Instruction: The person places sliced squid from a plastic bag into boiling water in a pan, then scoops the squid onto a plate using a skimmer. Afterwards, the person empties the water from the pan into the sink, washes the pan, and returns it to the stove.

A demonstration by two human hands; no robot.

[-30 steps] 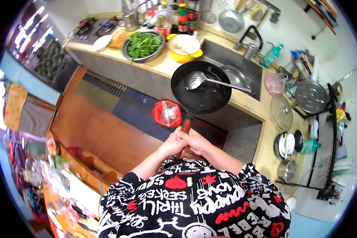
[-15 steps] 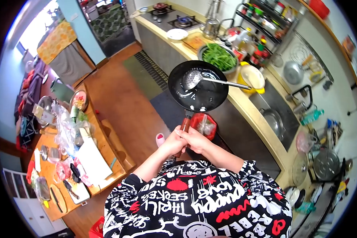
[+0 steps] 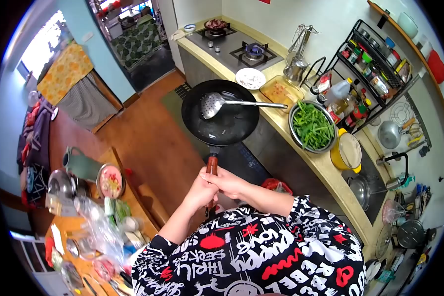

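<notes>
Both my hands are wrapped round the reddish-brown handle of a black wok (image 3: 220, 130), which I hold out in front of me above the floor. My left hand (image 3: 200, 191) grips the handle lower down, and my right hand (image 3: 228, 182) closes over it from the right. Inside the wok lies a perforated metal skimmer (image 3: 212, 105), its long handle sticking out past the right rim. The wok's inner surface looks wet. To its right, on the counter, are a metal bowl of green leafy vegetables (image 3: 313, 126) and a yellow pot (image 3: 347, 152).
A lit burner (image 3: 254, 52) is on the gas stove ahead, with a white plate (image 3: 250, 78) and a glass dish (image 3: 281, 92) nearer. The sink (image 3: 368, 197) is at right, below a spice rack (image 3: 367, 69). A cluttered wooden table (image 3: 116, 160) stands left.
My body has moved forward and the view has turned toward the stove. The wok, still in both hands with the skimmer in it, now appears further left and nearer the stove.
</notes>
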